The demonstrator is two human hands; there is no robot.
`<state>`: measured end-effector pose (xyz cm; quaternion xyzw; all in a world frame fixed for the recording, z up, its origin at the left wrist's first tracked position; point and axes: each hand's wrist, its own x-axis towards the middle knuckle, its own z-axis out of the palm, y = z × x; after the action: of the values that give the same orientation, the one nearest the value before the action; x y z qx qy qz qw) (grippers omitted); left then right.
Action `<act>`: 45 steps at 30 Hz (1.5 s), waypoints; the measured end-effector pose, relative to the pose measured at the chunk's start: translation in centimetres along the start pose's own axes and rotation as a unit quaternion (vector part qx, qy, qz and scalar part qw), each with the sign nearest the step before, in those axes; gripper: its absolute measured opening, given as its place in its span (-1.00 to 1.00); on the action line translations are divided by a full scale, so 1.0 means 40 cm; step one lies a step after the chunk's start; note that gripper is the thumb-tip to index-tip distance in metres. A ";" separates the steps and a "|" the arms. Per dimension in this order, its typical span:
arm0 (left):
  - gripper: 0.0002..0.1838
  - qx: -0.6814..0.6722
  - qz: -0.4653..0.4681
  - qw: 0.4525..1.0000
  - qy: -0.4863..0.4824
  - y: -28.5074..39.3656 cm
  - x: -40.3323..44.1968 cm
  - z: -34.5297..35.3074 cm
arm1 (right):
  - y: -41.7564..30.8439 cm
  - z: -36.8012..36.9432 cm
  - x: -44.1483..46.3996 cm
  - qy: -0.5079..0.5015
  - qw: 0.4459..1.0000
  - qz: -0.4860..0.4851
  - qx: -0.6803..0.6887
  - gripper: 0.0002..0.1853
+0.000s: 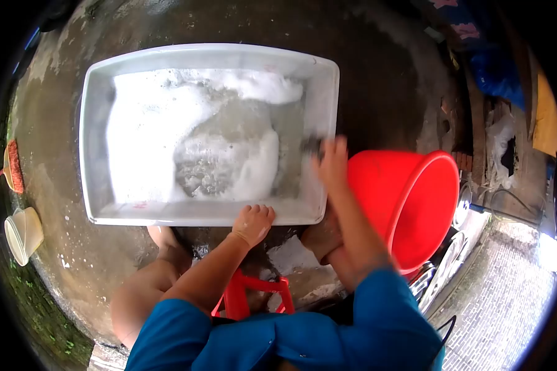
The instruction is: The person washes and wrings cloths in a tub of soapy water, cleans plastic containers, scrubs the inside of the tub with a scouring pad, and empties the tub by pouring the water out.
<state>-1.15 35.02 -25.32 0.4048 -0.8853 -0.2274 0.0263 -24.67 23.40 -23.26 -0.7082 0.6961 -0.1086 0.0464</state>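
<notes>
A large white plastic tub point(208, 49) of soapy water stands on the wet floor, with thick foam point(148, 130) over its left side and middle. My left hand point(254, 224) grips the tub's near rim, fingers curled over the edge. At the right wall of the tub is my right hand point(333, 162), smeared by motion, its fingers bent over the rim. A small dark, blurred thing point(311, 146) shows at its fingertips against the inner wall; its kind is unclear. Just right of that hand, a red bucket point(377, 185) lies tipped, its mouth facing right.
A red plastic stool point(254, 290) is below me, between my legs. At far left are a pale plastic container point(25, 234) and a red-bristled brush head point(15, 167). Metal racks or lids point(442, 269) lie beyond the bucket. Planks and a blue bag point(496, 75) are at upper right.
</notes>
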 end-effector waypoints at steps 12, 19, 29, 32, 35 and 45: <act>-0.70 -0.008 0.012 0.999 0.044 -0.009 -0.001 0.013 | 0.011 -0.013 0.484 0.022 0.998 0.045 0.029 -0.68; -0.67 0.006 0.015 1.000 0.027 -0.012 0.004 0.022 | 0.023 -0.009 -0.070 -0.007 0.995 0.003 0.100 -0.64; -0.73 0.010 0.004 1.000 0.021 -0.010 0.009 0.008 | 0.000 -0.013 0.017 0.004 0.999 0.013 0.045 -0.65; -0.78 0.020 -0.013 0.999 -0.037 -0.008 0.013 -0.004 | -0.020 -0.028 -0.211 -0.042 0.999 -0.005 0.024 -0.64; -0.80 0.013 -0.017 0.999 -0.028 -0.004 0.014 -0.006 | -0.045 -0.064 -0.306 -0.088 0.995 0.041 0.025 -0.65; -0.82 0.019 -0.029 0.999 -0.028 0.004 0.016 -0.009 | -0.260 -0.044 -0.398 -0.073 0.987 0.139 0.022 -0.67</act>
<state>-1.62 34.51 -25.02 0.4239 -0.8779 -0.2224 -0.0128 -15.04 39.67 -20.70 -0.6095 0.7798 -0.0648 0.1274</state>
